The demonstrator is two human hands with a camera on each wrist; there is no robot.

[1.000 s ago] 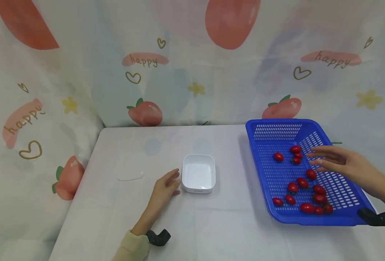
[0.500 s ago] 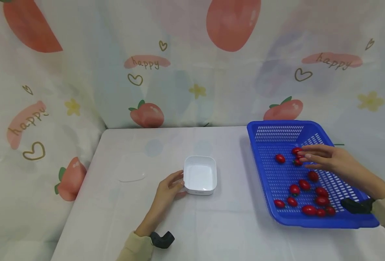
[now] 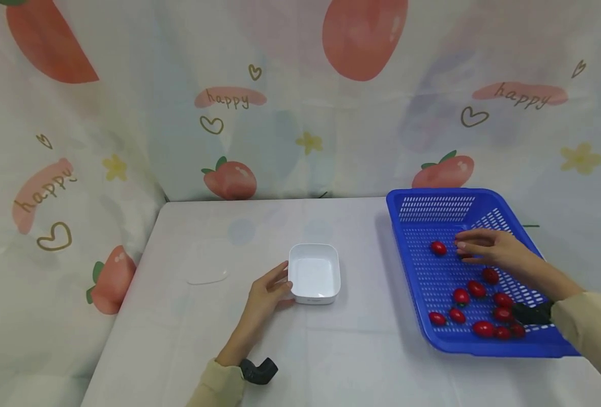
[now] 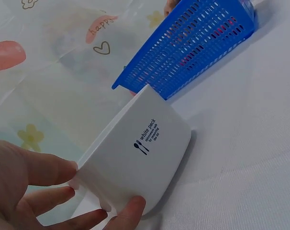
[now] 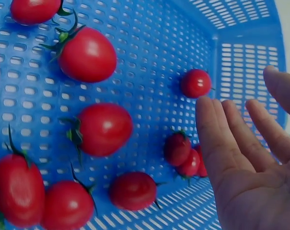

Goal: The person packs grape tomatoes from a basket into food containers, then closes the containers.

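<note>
A small white square plastic container point(image 3: 314, 300) stands on the table, printed "white pack" on its side point(image 4: 147, 139). My left hand point(image 3: 262, 297) rests its fingertips point(image 4: 131, 211) against the container's left side, with the fingers spread. Over the blue perforated basket point(image 3: 402, 265) hovers my right hand point(image 3: 504, 251). Its fingers point(image 5: 213, 129) are extended with nothing in them, near the far cherry tomatoes. A lone cherry tomato point(image 5: 195, 83) sits just beyond the fingertips, and a small cluster of cherry tomatoes point(image 5: 177, 148) lies beside the hand, partly hidden in the head view.
Several more cherry tomatoes point(image 3: 483, 329) lie towards the basket's near side. A faint clear thing with a curved edge point(image 3: 207, 282) lies left on the white-covered table point(image 3: 351, 362). A printed cloth point(image 3: 361, 135) hangs behind.
My right hand has moved left and inward over the basket, covering the far cluster of cherry tomatoes. My left hand has moved slightly right and now touches the container.
</note>
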